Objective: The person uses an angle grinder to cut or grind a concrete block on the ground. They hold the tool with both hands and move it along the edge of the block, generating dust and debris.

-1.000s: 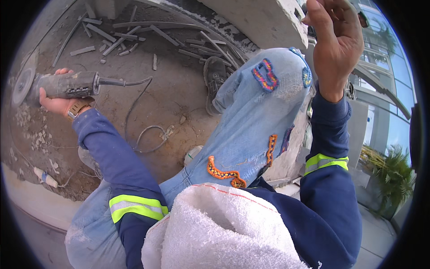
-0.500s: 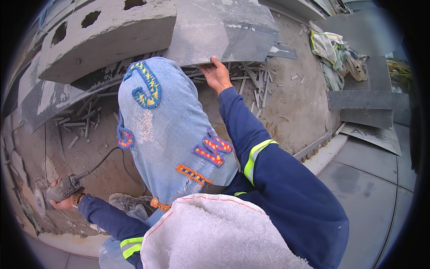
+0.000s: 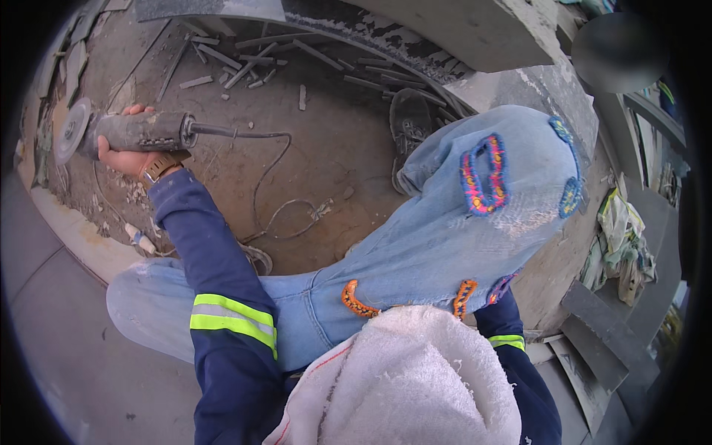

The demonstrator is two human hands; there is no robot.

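My left hand point(image 3: 132, 157) is wrapped round the body of an angle grinder point(image 3: 167, 130), with a watch on that wrist. The grinder's pale round disc point(image 3: 72, 132) points to the left, over the dusty ground. Its black cable point(image 3: 285, 141) runs right and then loops down beside my leg. My right sleeve point(image 3: 504, 315) goes down behind my jeans-clad knee, which hides the right hand. Beyond that knee lies a grey slab point(image 3: 552, 93), its curved edge running across the far side.
A concrete block point(image 3: 482, 33) rests on the slab. Narrow cut strips point(image 3: 256, 63) are scattered beneath and before it. A pale cable connector point(image 3: 139, 239) lies near the kerb at left. Crumpled bags point(image 3: 621, 233) and flat grey panels point(image 3: 593, 371) lie at right.
The view has swung left, bringing the grinder farther up the picture, still in my left hand. My right hand, formerly at the slab's edge, has passed out of sight behind my knee.
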